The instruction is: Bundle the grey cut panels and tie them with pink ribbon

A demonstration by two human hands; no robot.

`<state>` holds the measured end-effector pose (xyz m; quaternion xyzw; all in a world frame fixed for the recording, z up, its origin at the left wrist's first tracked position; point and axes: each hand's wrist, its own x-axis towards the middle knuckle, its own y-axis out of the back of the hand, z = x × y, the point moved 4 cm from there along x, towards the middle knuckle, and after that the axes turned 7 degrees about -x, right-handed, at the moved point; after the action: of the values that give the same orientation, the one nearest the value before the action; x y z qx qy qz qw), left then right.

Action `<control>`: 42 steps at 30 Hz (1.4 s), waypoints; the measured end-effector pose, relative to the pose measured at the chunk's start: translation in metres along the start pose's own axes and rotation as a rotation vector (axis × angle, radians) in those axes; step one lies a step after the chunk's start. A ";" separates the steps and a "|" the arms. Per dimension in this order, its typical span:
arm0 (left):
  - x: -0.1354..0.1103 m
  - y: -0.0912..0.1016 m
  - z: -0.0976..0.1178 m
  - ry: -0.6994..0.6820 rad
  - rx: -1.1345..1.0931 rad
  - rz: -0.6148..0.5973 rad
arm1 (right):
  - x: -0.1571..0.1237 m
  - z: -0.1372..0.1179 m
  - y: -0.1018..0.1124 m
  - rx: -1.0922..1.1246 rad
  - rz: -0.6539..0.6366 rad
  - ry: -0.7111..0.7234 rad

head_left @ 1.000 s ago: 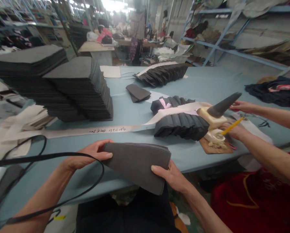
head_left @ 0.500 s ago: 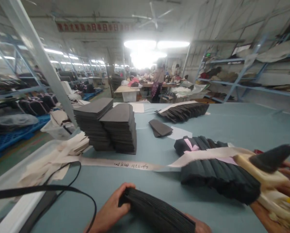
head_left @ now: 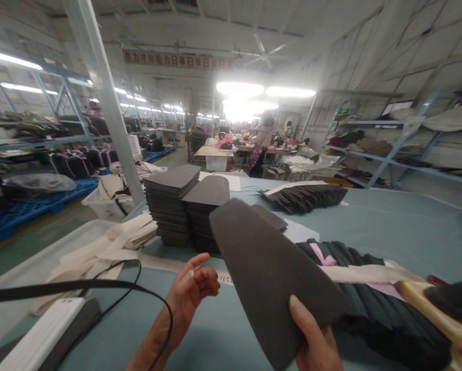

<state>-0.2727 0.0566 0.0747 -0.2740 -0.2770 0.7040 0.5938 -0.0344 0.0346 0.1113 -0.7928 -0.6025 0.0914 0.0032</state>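
My right hand (head_left: 315, 335) grips a stack of dark grey sheet pieces (head_left: 269, 273) near its lower end, thumb on top, and the stack is lifted and tilted above the table. To its left, my left hand (head_left: 194, 286) is raised with bent fingers apart and nothing in it. Beyond the hands stand two tall piles of the same grey pieces (head_left: 171, 206), side by side. A cream strip with handwriting (head_left: 165, 263) lies behind my left hand, partly covered. At the right, dark gathered fabric bundles (head_left: 389, 324) lie with a pale strip and pink ribbon.
A cream tape dispenser (head_left: 420, 291) sits at the right edge. Black pleated pieces (head_left: 308, 196) lie at the back of the blue-green table (head_left: 389, 216). Cream strips (head_left: 126, 234) fill a tray at left, near a black cable (head_left: 138, 286) and a metal post (head_left: 110, 103).
The stack has come up from the near edge and turned its flat face toward me. My left hand has let go of it. The view has shifted a little left and up.
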 end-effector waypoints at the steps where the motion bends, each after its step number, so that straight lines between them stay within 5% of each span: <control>1: 0.005 -0.002 0.007 -0.026 0.002 0.025 | 0.007 -0.014 -0.019 0.043 -0.010 0.031; 4: 0.015 -0.002 0.026 -0.117 0.028 0.141 | 0.031 -0.064 -0.081 0.256 -0.072 0.116; 8: 0.020 0.009 0.046 -0.186 0.050 0.273 | 0.059 -0.111 -0.162 0.371 -0.159 -0.034; 14: 0.015 0.027 0.062 -0.223 0.107 0.387 | 0.081 -0.123 -0.235 0.278 -0.130 -0.208; 32: 0.029 0.035 0.089 -0.278 0.160 0.369 | 0.079 -0.100 -0.283 0.160 -0.058 -0.235; 42: 0.022 0.042 0.091 -0.234 0.195 0.373 | 0.073 -0.100 -0.293 0.063 -0.363 -0.310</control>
<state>-0.3694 0.0666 0.1071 -0.1784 -0.2194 0.8519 0.4409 -0.2800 0.1955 0.2329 -0.6476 -0.7252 0.2289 -0.0481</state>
